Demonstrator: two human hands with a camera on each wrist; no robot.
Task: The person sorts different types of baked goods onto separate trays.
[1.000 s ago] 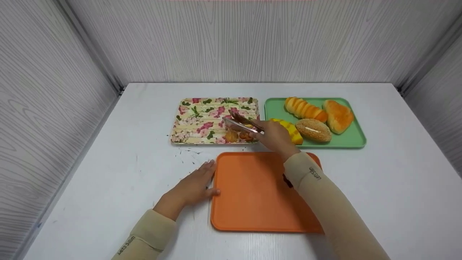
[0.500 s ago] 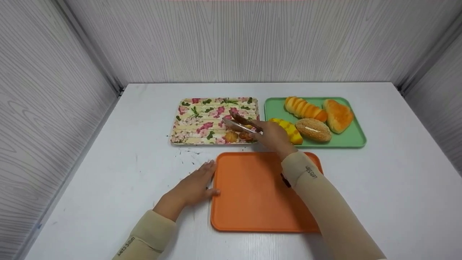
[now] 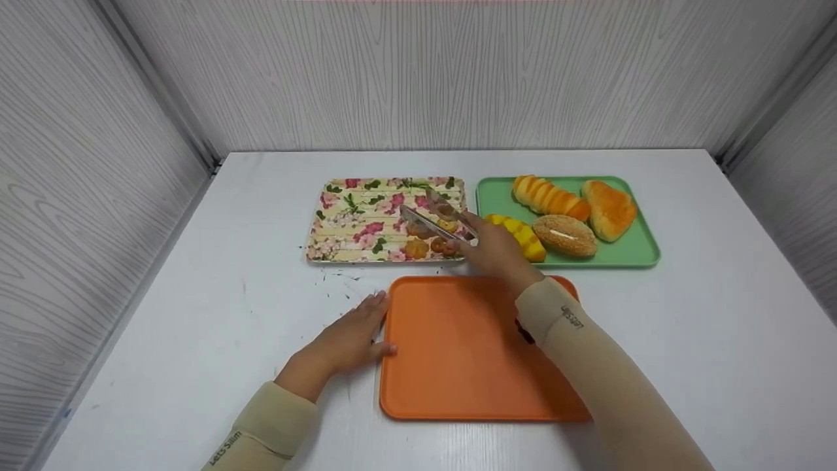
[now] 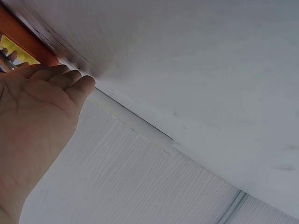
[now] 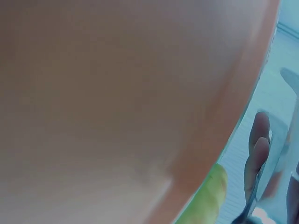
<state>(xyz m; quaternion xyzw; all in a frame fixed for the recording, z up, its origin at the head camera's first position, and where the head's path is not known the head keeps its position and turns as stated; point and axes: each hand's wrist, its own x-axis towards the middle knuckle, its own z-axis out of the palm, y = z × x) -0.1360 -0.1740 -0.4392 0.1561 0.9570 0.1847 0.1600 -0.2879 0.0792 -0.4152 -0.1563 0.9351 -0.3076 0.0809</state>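
Observation:
My right hand [image 3: 495, 250] holds metal tongs [image 3: 424, 220] over the right side of a flowered tray [image 3: 340, 229]. The arms of the tongs are spread around several small cookies [image 3: 416, 248] lying there; part of them is hidden behind the tongs. In the right wrist view, fingers [image 5: 257, 154] show against the metal. My left hand [image 3: 346, 339] lies at the left edge of an orange tray [image 3: 451, 353], fingers fairly straight and the thumb touching its rim. The left wrist view shows the palm side of that hand [image 4: 39, 112].
A green tray [image 3: 628, 254] at the right bears a ridged loaf [image 3: 549, 197], a golden bun [image 3: 609, 210], a seeded roll [image 3: 565, 235] and a yellow bread [image 3: 520, 237], partly behind the right hand. White table [image 3: 196, 294] surrounds the trays; a grained panel [image 3: 418, 78] stands behind.
The tips of the tongs have spread wider apart, the far arm moving away toward the back. The left hand and the trays keep their places, apart from a slight view shift.

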